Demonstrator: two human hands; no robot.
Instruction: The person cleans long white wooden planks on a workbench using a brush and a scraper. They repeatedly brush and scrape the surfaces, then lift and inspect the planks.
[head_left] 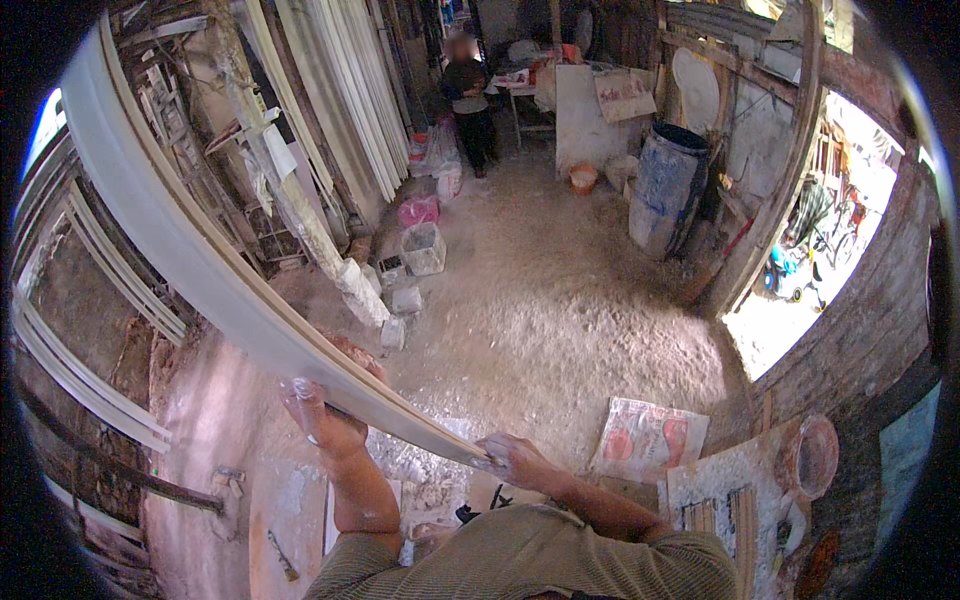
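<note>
A long white moulding strip [215, 270], apparently plaster, rises from in front of my body to the upper left, its length bent by the lens. My left hand [328, 418] is closed around its lower part, with pale dust or plaster on the thumb side. Some of those fingers show past the strip's far edge. At the near end, my right hand [512, 461] grips the strip's tip. Its fingertips are partly hidden against the edge.
A blue drum [668, 190] stands right of centre, near an orange bucket [582, 179]. White strips [350, 100] lean at the back left. Blocks and a grey square container [423, 248] sit below them. A person [466, 100] stands far back. A brush [282, 556] lies lower left.
</note>
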